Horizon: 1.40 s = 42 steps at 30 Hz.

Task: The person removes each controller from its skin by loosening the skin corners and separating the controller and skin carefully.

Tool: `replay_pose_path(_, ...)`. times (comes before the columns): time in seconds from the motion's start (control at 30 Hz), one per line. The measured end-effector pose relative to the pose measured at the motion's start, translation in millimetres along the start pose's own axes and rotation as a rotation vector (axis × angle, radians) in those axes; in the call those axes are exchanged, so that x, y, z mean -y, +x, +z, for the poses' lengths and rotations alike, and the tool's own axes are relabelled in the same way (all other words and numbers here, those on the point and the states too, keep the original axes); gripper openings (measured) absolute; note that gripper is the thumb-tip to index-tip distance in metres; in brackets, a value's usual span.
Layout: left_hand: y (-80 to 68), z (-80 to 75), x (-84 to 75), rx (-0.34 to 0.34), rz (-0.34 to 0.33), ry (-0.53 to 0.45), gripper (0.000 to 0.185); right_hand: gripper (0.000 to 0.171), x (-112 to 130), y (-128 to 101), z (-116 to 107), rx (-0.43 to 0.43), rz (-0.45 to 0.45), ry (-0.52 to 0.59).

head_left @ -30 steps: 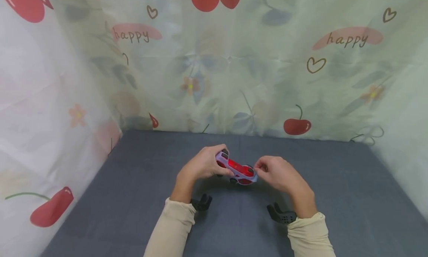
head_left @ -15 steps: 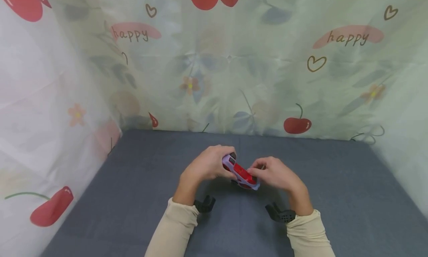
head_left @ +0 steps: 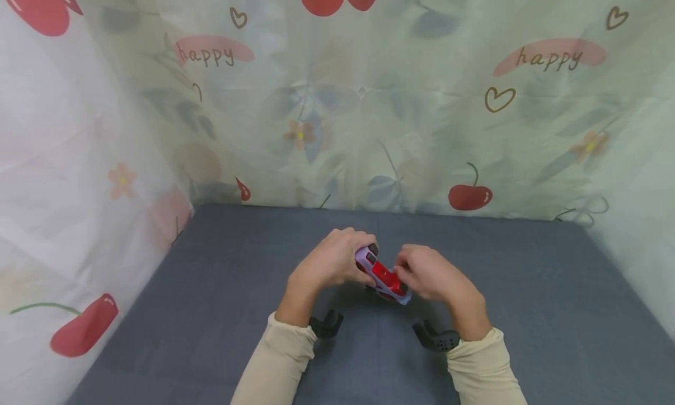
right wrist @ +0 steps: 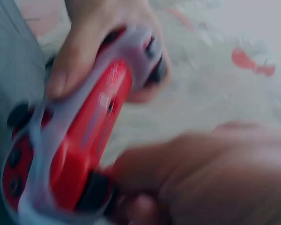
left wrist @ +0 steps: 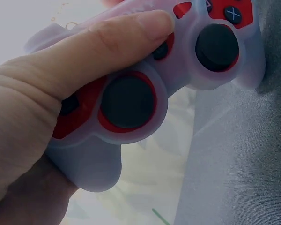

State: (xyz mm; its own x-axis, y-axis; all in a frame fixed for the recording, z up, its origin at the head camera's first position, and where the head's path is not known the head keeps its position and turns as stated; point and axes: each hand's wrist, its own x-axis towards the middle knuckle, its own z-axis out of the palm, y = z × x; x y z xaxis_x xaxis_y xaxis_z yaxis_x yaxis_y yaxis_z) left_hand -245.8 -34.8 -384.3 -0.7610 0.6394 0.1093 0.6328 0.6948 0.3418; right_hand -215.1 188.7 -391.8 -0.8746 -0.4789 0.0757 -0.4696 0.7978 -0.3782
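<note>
A red game controller (head_left: 387, 278) with black sticks wears a translucent pale purple silicone cover (left wrist: 178, 70). My left hand (head_left: 331, 261) grips it by the left handle, thumb (left wrist: 107, 42) laid across its face. Held tilted over the table, it points its right end down toward me. The right hand (head_left: 429, 273) has its fingers curled against that lower end; in the right wrist view they are blurred beside the black trigger (right wrist: 96, 190). Bare red shell (right wrist: 91, 126) shows along the top edge, between the cover's borders. The contact under the right fingertips is partly hidden.
A dark grey cloth covers the table (head_left: 221, 311). Behind and at both sides hang pale curtains (head_left: 337, 153) printed with cherries, hearts and flowers. Black wrist mounts (head_left: 327, 324) stick out inward from beige sleeves (head_left: 276, 361).
The controller has shifted slightly right and toward me, tilting more steeply. My right hand has moved from its right tip onto the top edge, its fingers now curled tighter.
</note>
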Motion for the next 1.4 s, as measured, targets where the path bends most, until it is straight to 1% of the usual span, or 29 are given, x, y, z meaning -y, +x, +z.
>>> replay_pose_path(0.1, 0.6, 0.3, -0.3, -0.003, -0.015, -0.024, 0.039, 0.009, -12, 0, 4, -0.044, -0.037, 0.086)
replay_pose_path(0.17, 1.3, 0.6, -0.5, -0.003, -0.024, -0.039, 0.039, 0.009, -18, -1, 5, -0.069, -0.053, 0.118)
replay_pose_path(0.27, 2.0, 1.3, -0.4, -0.004, -0.034, -0.038, 0.039, 0.009, -25, -2, 6, -0.081, -0.030, 0.144)
replay_pose_path(0.37, 1.9, 1.4, -1.5, -0.004, -0.046, -0.026, 0.040, 0.007, -27, -3, 6, -0.069, 0.013, 0.158)
replay_pose_path(0.47, 2.1, 0.8, -4.9, -0.004, -0.038, 0.006, 0.040, 0.008, -26, -4, 5, -0.021, 0.076, 0.211)
replay_pose_path(0.53, 2.2, 0.0, -8.2, -0.003, -0.027, 0.028, 0.041, 0.010, -25, -4, 3, 0.028, 0.125, 0.255)
replay_pose_path(0.67, 2.0, -2.5, -12.9, 0.003, -0.022, 0.056, 0.044, 0.025, -23, -6, -1, 0.150, 0.212, 0.351)
replay_pose_path(0.73, 1.7, -3.6, -13.3, 0.001, -0.030, 0.058, 0.045, 0.031, -23, -7, -2, 0.202, 0.226, 0.405)
replay_pose_path(0.83, 1.2, -3.9, -12.5, -0.003, -0.034, 0.061, 0.045, 0.031, -25, -8, -1, 0.249, 0.226, 0.481)
replay_pose_path(0.87, 1.1, -3.6, -12.1, -0.003, -0.030, 0.063, 0.045, 0.030, -25, -9, 0, 0.259, 0.219, 0.506)
replay_pose_path(1.0, 1.0, -0.6, -11.3, -0.001, 0.009, 0.075, 0.043, 0.027, -30, -9, 5, 0.260, 0.244, 0.568)
replay_pose_path(1.1, 0.6, 1.3, -11.2, -0.002, 0.022, 0.070, 0.043, 0.027, -31, -9, 7, 0.242, 0.239, 0.547)
replay_pose_path(1.17, -0.2, 1.2, -10.9, -0.003, 0.014, 0.065, 0.043, 0.027, -30, -8, 7, 0.222, 0.198, 0.494)
replay_pose_path(1.27, -0.8, 1.0, -10.1, -0.002, 0.006, 0.062, 0.044, 0.023, -26, -5, 5, 0.176, 0.094, 0.373)
replay_pose_path(1.4, -0.9, 0.4, -8.3, 0.001, 0.004, 0.043, 0.044, 0.021, -18, -3, 3, 0.099, -0.018, 0.239)
